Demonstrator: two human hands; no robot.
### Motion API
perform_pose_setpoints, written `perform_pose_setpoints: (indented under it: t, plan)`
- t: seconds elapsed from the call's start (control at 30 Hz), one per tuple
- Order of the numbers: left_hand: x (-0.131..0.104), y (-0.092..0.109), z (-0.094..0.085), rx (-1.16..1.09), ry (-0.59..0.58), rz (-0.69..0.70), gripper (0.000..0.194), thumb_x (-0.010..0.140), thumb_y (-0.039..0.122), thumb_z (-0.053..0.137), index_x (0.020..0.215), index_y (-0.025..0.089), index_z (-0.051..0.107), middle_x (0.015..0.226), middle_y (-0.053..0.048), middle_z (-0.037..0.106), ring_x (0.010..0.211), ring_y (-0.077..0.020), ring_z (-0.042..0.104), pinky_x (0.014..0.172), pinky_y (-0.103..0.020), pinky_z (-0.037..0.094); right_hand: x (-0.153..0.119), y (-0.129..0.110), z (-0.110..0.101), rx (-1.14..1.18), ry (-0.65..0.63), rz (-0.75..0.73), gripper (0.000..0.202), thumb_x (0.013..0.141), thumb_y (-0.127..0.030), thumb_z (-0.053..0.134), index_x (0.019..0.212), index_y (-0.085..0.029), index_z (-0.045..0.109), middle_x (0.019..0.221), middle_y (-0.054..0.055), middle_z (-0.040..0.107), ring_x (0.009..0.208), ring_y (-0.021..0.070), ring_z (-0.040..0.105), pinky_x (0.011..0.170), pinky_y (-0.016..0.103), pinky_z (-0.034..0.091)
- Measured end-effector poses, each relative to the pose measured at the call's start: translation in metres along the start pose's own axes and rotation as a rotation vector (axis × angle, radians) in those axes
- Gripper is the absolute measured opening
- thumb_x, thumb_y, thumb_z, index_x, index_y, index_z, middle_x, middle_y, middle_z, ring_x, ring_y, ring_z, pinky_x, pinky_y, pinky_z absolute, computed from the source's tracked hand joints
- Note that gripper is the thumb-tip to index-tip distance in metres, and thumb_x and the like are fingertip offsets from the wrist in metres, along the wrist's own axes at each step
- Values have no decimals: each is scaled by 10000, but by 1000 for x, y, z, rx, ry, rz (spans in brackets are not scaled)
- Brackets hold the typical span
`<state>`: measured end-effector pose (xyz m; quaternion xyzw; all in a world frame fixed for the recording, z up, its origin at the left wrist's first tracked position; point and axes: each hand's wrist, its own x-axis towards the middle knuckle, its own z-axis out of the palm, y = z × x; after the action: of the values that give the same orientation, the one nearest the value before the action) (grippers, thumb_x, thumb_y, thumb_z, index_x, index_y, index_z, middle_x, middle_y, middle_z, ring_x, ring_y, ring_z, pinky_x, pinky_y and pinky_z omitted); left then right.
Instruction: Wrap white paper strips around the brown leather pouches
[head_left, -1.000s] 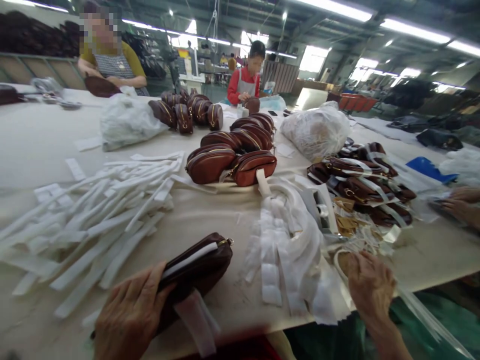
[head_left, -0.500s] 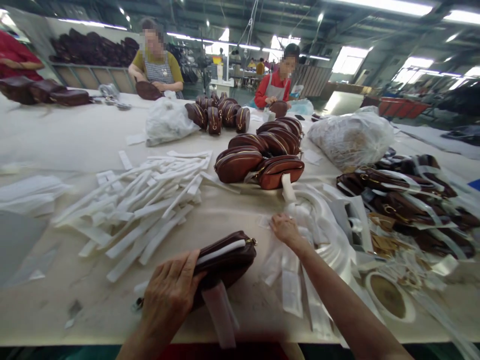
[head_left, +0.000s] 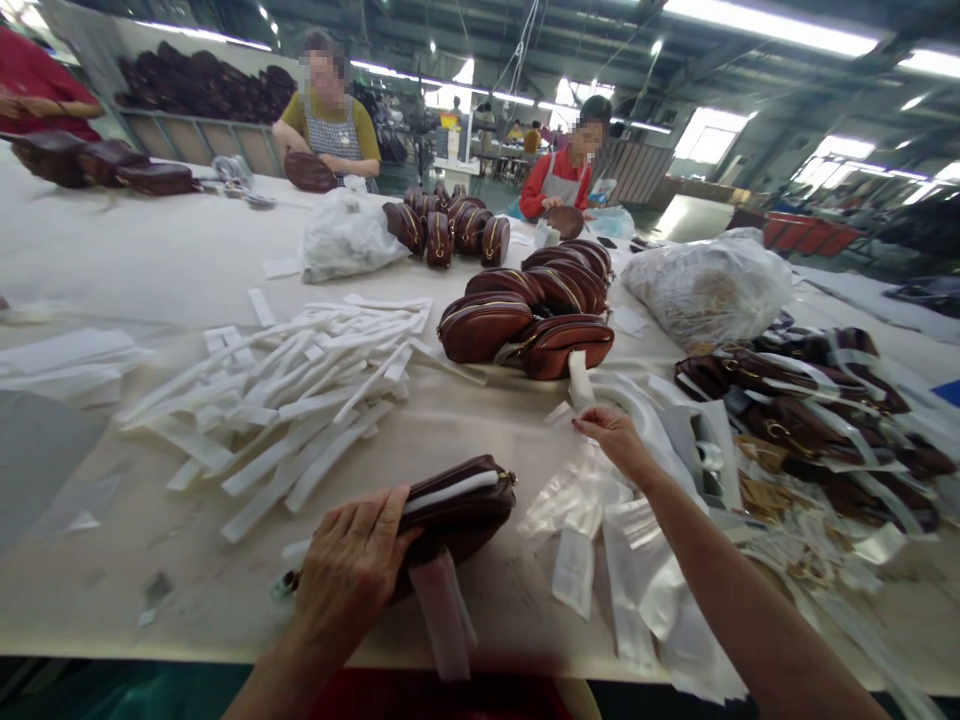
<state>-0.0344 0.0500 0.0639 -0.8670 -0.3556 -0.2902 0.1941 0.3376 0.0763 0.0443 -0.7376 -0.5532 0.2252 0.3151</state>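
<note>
My left hand (head_left: pixel 346 570) presses down on a dark brown zip pouch (head_left: pixel 463 502) lying near the table's front edge; a white strip lies along its top and a pale strip (head_left: pixel 444 614) hangs from under it. My right hand (head_left: pixel 613 436) reaches forward over a heap of clear plastic sleeves (head_left: pixel 600 530), its fingers pinched on the edge of one sleeve. Just beyond that hand lie two reddish-brown pouches (head_left: pixel 525 335).
White paper strips (head_left: pixel 300 400) spread across the left-middle of the table (head_left: pixel 112 270). More brown pouches (head_left: pixel 450 225) stand further back, strap-wrapped bags (head_left: pixel 810 400) pile on the right, and filled plastic bags (head_left: pixel 712 285) sit behind. Two people work at the far side.
My right hand has come from the table's right front edge to the sleeve heap and moved a little further forward. My left hand has stayed on the dark pouch.
</note>
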Motion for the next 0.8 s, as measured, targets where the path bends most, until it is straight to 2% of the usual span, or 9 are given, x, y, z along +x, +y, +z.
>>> perform_pose_setpoints:
  t: [0.13, 0.27, 0.37, 0.5, 0.57, 0.63, 0.67, 0.73, 0.8]
  plan:
    - [1, 1, -1, 12, 16, 7, 282, 937, 254, 436, 1093, 47, 548, 889, -120, 612, 785, -221, 571, 753, -330, 415, 7, -4, 1, -49, -78, -19, 321, 767, -484, 499, 727, -178, 585, 647, 1, 582, 621, 143, 532, 606, 267, 416]
    - [-3, 1, -1, 9, 10, -5, 286, 932, 253, 450, 1104, 45, 546, 894, -120, 611, 790, -223, 572, 760, -334, 418, 7, -1, 1, -200, -137, -10, 291, 733, -393, 617, 917, -169, 642, 915, 79, 677, 860, 215, 617, 782, 317, 450]
    - [-4, 1, 0, 1, -3, -11, 289, 931, 256, 453, 1114, 51, 542, 907, -121, 615, 799, -225, 577, 761, -339, 423, -1, 6, 5, -326, -175, 14, 381, 655, -360, 714, 979, -167, 656, 1039, 113, 670, 977, 255, 608, 865, 348, 439]
    - [-3, 1, -1, 11, 11, -5, 279, 934, 260, 445, 1102, 61, 545, 890, -115, 621, 789, -221, 580, 750, -332, 427, -12, 11, 22, -421, -151, 31, 362, 685, -261, 659, 1037, -179, 640, 1145, 112, 634, 1118, 263, 533, 977, 396, 357]
    - [-3, 1, -1, 10, 6, -13, 274, 936, 261, 443, 1110, 72, 540, 892, -112, 623, 797, -219, 583, 755, -328, 429, -13, 10, 31, -410, -122, 39, 237, 686, -217, 624, 917, -178, 661, 1081, 110, 656, 1088, 265, 541, 981, 410, 336]
    - [-3, 1, -2, 7, -1, -20, 273, 936, 264, 444, 1120, 83, 536, 901, -110, 626, 803, -217, 585, 761, -328, 431, -12, 6, 35, -352, -77, 45, 64, 676, -195, 604, 719, -172, 645, 935, 116, 679, 1004, 269, 571, 945, 402, 351]
    - [-3, 1, -2, 4, -3, -22, 274, 936, 265, 444, 1123, 87, 534, 906, -110, 626, 805, -217, 586, 762, -329, 432, -11, 4, 35, -306, -43, 46, 45, 677, -200, 595, 652, -173, 621, 872, 116, 677, 964, 268, 581, 919, 393, 363]
    - [-4, 1, -2, -2, -5, -22, 277, 936, 265, 443, 1125, 86, 535, 910, -112, 624, 806, -216, 585, 760, -329, 433, -6, -2, 29, -185, 46, 48, 115, 702, -261, 572, 625, -178, 592, 796, 105, 661, 880, 254, 593, 845, 368, 394]
    - [-3, 1, -2, -13, -2, -23, 273, 936, 261, 440, 1117, 83, 539, 905, -111, 621, 803, -215, 584, 756, -330, 430, -2, -9, 20, -31, 133, 52, 209, 745, -375, 526, 685, -183, 587, 755, 79, 644, 769, 219, 592, 745, 337, 423]
